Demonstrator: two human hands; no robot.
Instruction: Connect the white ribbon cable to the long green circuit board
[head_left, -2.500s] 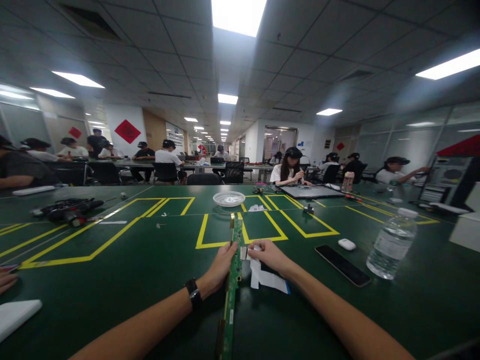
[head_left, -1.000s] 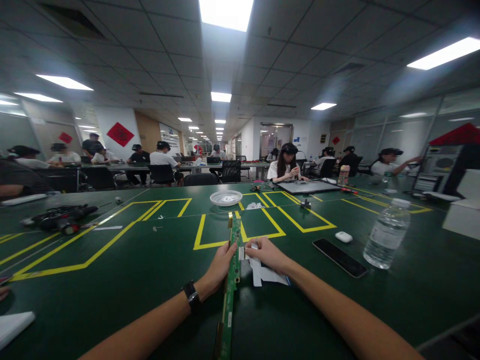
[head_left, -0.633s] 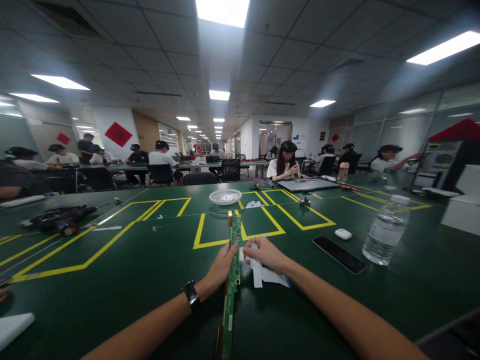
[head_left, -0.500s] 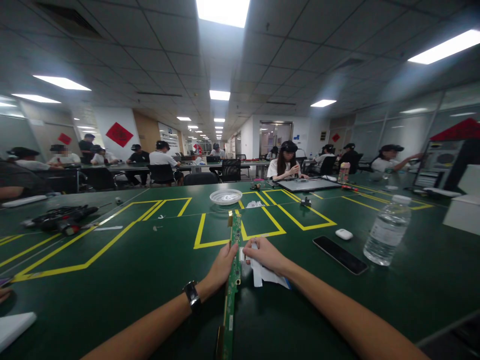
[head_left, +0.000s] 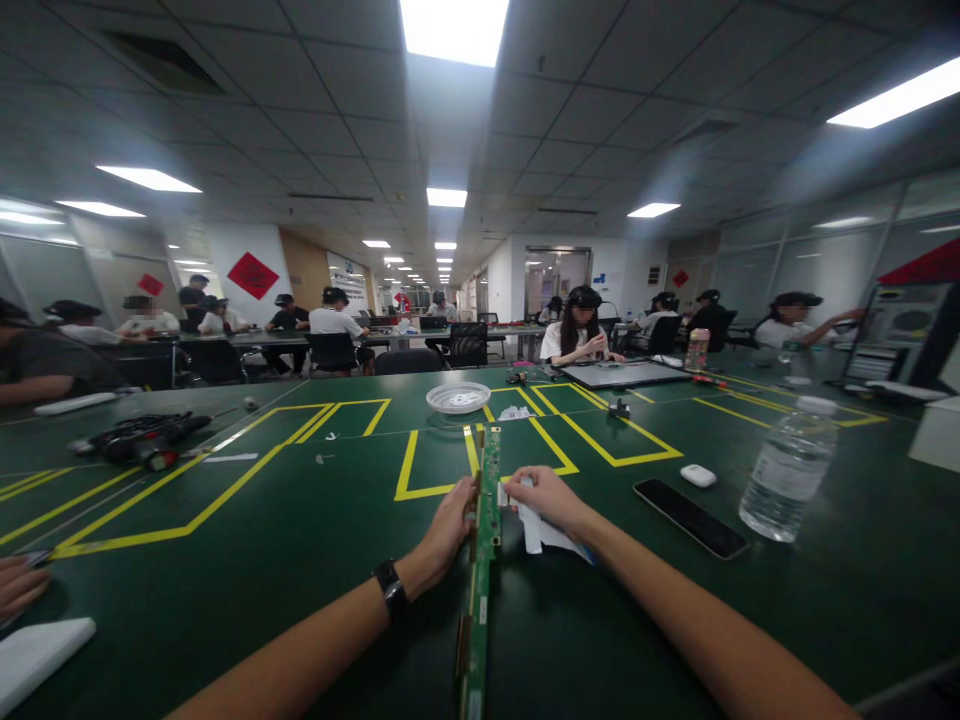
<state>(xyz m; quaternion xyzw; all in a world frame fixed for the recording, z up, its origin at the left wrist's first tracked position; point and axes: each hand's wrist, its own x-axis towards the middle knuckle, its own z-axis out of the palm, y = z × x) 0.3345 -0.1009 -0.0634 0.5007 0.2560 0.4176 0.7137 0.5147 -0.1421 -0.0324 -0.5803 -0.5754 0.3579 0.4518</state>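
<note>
A long, narrow green circuit board (head_left: 486, 590) stretches away from me over the table. My left hand (head_left: 444, 538) grips it along its left edge, fingers closed; the fingertips are partly hidden behind the board. On the other side, my right hand (head_left: 551, 503) is closed in a pinch beside the board's right edge. A white strip of paper or film (head_left: 532, 530) hangs under those fingers, and a wider white piece with a blue edge shows beneath the hand. Between the right fingertips and the board sits a small white piece (head_left: 503, 494); whether it is attached to the board, I cannot tell.
Yellow tape outlines mark the green table (head_left: 300, 620). A white basket (head_left: 458, 398) stands beyond the board. To the right are a phone (head_left: 690, 518), a white earbud case (head_left: 698, 476) and a water bottle (head_left: 789, 470). A power tool (head_left: 146, 440) and another person's hand (head_left: 21, 588) are at left.
My left thumb has moved off the board's face to its left edge. The view has shifted slightly left. My right hand keeps its pinch beside the board.
</note>
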